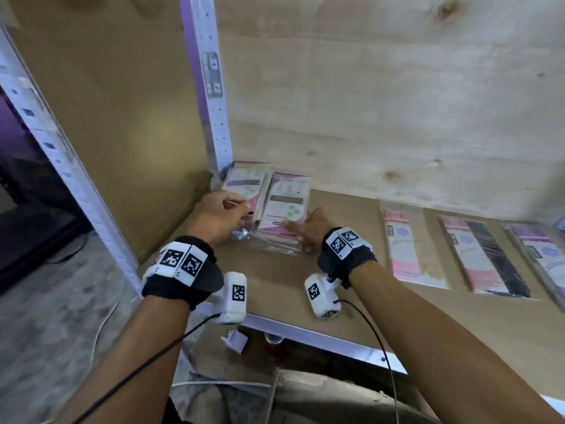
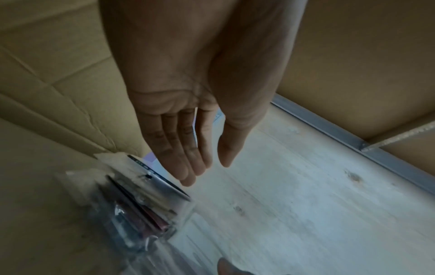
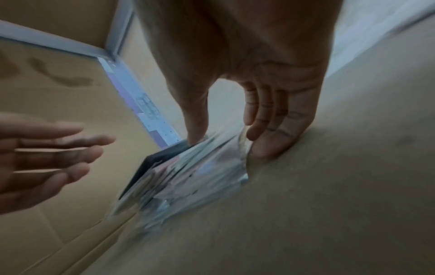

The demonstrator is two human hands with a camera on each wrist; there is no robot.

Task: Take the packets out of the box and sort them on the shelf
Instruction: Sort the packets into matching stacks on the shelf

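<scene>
Both wrist views are blurred, so the print on the stack (image 3: 188,178) cannot be read there, and its clear wrapping smears into glare. In the head view the left hand (image 1: 218,217) hides the near left corner of the stack (image 1: 275,206), and the packet at the far right is cut off by the frame edge. The box cannot be made out for certain; brown cardboard (image 1: 107,133) stands at the left of the shelf (image 1: 275,289).

The stack lies at the back left corner of the shelf, against the upright post (image 1: 211,96). The left hand sits at the stack's 9 o'clock, fingers straight and slack in its wrist view (image 2: 188,130), gripping nothing; whether the tips touch the stack cannot be told. The right hand (image 1: 308,229) is at the stack's 4 o'clock: its thumb presses the top packet and its fingers (image 3: 275,130) curl round the wrapped edge, down on the shelf, so it holds the stack.

Three packets (image 1: 412,246) lie flat in a row at the right hand's 3 o'clock, well apart from it.
</scene>
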